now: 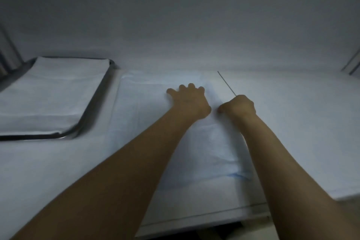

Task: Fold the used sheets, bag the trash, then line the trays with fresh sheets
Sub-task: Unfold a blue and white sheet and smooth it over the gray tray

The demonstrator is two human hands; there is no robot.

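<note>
Dim room, plain grey wall (175, 15) at 12 o'clock; cloth-covered table (48, 161) filling the lower half. Item one: metal tray (93, 101) at 9 o'clock, already holding a white liner (48, 93) that lay flat inside its rim, so that tray looked finished. Item two: pale blue sheet (204, 152) at centre, spread on the table between the two forearms and well apart from the tray. Item three: left hand (189, 99) at centre, fingers straight and splayed, palm pressed on the sheet, probably to pin it so that it would not slide while its other side was worked. Item four: right hand (239, 105) just beside it at 3 o'clock, fingers clenched in a fist. Item five: thin dark line (227, 84) running from that fist towards 1 o'clock; the fist appeared to grip it, though whether it was the sheet's taut edge or a separate thing could not be told. Step in hand, by judgement: folding or smoothing this sheet.
</note>
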